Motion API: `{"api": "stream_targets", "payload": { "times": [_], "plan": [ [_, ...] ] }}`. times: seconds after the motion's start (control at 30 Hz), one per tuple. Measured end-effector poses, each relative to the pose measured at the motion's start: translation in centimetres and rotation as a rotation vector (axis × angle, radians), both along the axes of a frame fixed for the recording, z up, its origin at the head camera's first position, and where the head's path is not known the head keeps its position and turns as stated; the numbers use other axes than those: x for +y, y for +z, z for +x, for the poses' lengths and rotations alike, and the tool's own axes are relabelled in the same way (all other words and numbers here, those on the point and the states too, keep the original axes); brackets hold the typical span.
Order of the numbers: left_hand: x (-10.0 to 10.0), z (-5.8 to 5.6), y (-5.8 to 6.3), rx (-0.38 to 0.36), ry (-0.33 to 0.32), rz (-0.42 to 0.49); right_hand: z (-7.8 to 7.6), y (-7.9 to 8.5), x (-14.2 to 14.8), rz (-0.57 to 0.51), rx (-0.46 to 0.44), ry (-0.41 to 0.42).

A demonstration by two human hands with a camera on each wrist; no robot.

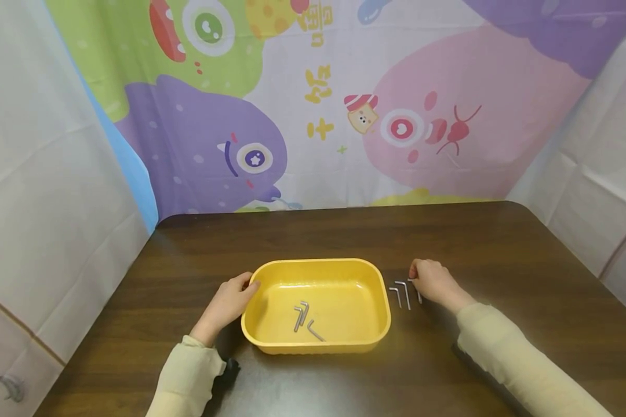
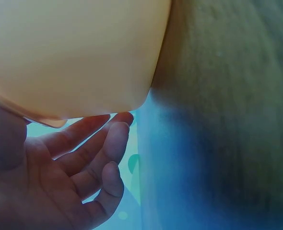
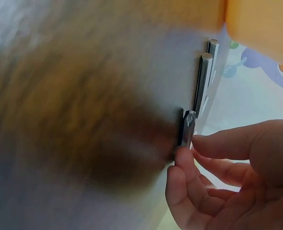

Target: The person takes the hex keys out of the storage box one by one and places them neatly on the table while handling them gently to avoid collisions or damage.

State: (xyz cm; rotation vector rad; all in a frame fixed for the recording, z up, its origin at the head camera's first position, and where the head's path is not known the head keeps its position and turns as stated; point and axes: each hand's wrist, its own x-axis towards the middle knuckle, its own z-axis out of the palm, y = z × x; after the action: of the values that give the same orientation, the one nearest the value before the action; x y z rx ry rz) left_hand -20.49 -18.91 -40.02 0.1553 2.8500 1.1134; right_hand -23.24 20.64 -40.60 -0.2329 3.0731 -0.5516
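My left hand [image 1: 229,301] grips the left side of a yellow plastic basin [image 1: 318,348]. Its thumb lies over the rim, and the fingers are along the outer wall [image 2: 84,57]. Inside the basin lie three small L-shaped metal hex keys [image 1: 317,332]. Right of the basin, two more hex keys [image 1: 407,294] rest side by side on the table. My right hand [image 1: 437,284] pinches a third hex key [image 3: 188,128] beside them, between thumb and fingertips. Its faceted end sticks out of the fingers, close to the tabletop, while part of it is hidden by the hand.
The dark brown wooden table [image 1: 203,243] has rounded far corners. Behind it hangs a curtain [image 1: 334,174] with cartoon monsters, and pale cloth [image 1: 47,145] covers the sides. A small black object [image 1: 230,370] shows by the left sleeve.
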Motion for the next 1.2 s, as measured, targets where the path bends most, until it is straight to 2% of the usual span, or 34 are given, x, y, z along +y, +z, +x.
{"api": "stream_targets", "payload": {
  "times": [0.4, 0.67, 1.03, 1.2],
  "plan": [
    [0.2, 0.0, 0.1, 0.009, 0.002, 0.0, 0.3, 0.7, 0.1, 0.012, 0.014, 0.001],
    [0.0, 0.1, 0.2, 0.004, 0.0, 0.0, 0.3, 2.5, -0.8, -0.003, 0.078, 0.037],
    [0.0, 0.1, 0.1, 0.023, 0.001, -0.014, 1.5, 5.4, -3.1, -0.083, 0.162, 0.085],
    [0.0, 0.1, 0.1, 0.025, -0.001, -0.016, 2.0, 6.3, -4.3, -0.126, 0.152, 0.115]
  ]
}}
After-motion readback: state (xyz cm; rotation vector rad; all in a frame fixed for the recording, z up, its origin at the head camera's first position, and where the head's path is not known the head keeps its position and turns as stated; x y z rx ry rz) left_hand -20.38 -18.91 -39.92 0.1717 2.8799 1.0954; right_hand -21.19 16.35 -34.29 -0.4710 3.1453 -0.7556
